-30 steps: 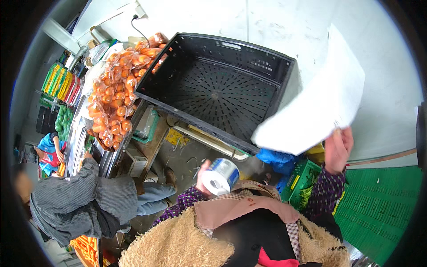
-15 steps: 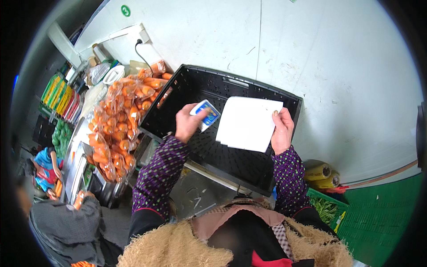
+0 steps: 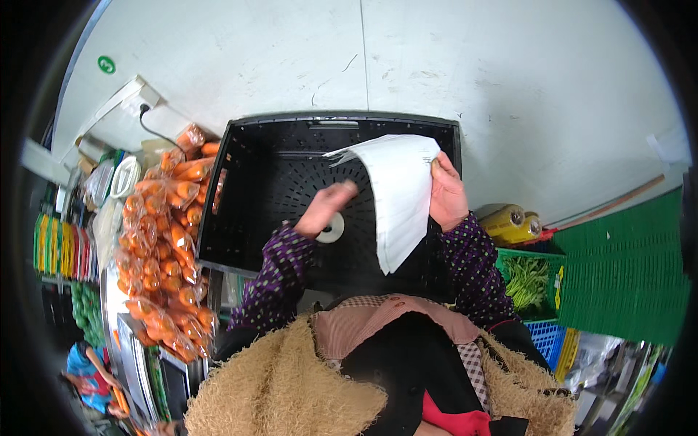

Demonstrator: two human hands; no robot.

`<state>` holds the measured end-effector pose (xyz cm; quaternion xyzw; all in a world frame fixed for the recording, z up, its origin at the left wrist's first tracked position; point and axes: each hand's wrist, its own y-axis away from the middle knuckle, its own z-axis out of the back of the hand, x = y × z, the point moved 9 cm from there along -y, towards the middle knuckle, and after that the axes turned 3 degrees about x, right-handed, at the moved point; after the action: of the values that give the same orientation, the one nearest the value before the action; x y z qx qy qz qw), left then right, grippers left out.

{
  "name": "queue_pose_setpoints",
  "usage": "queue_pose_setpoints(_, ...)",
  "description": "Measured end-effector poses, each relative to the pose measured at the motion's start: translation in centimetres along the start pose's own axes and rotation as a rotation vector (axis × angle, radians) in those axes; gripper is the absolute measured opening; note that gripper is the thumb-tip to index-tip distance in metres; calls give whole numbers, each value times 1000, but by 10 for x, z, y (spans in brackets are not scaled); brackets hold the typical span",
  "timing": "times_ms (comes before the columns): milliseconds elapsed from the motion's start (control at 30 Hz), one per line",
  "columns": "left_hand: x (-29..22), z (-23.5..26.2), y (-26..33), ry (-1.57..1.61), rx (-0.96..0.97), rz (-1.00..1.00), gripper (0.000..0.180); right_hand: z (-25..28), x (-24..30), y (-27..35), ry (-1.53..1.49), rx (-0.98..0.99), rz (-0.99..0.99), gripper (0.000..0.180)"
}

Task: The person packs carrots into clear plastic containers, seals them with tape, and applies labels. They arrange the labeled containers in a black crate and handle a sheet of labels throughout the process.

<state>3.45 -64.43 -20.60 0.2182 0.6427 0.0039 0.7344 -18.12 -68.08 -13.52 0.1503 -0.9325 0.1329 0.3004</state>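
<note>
Several white sheets [image 3: 405, 182] hang over the black crate [image 3: 251, 196], clamped at one edge in my right hand [image 3: 448, 195]; my left hand [image 3: 327, 209], apart from it, slants inward partly over the roll [image 3: 334, 229], its grip unclear.

I note layered white paper [image 3: 407, 192], pinched near its upper right corner by my right hand [image 3: 448, 195], curving down above the black crate [image 3: 251, 211]. The white roll [image 3: 335, 234] sits in the crate, end face and core hole upward, partly behind my left hand [image 3: 326, 208].
</note>
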Motion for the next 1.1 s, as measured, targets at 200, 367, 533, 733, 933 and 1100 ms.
queue_pose_setpoints(200,-79,-35,38,493,116,-272,62,-11,-42,10,522,-180,-272,44)
queue_pose_setpoints(367,-72,-37,29,430,25,-390,62,-28,-81,7,1324,-35,-240,82)
queue_pose_setpoints(533,-39,-28,20,802,73,-180,62,-49,-109,16,788,159,-314,97)
queue_pose_setpoints(733,-59,-28,26,594,44,-392,63,-60,-108,16,654,231,-297,113)
queue_pose_setpoints(933,-55,-28,23,533,49,-400,76,-61,-106,16,539,222,-328,117)
queue_pose_setpoints(1100,-57,-28,25,605,112,-347,69,-53,-108,18,475,191,-382,121)
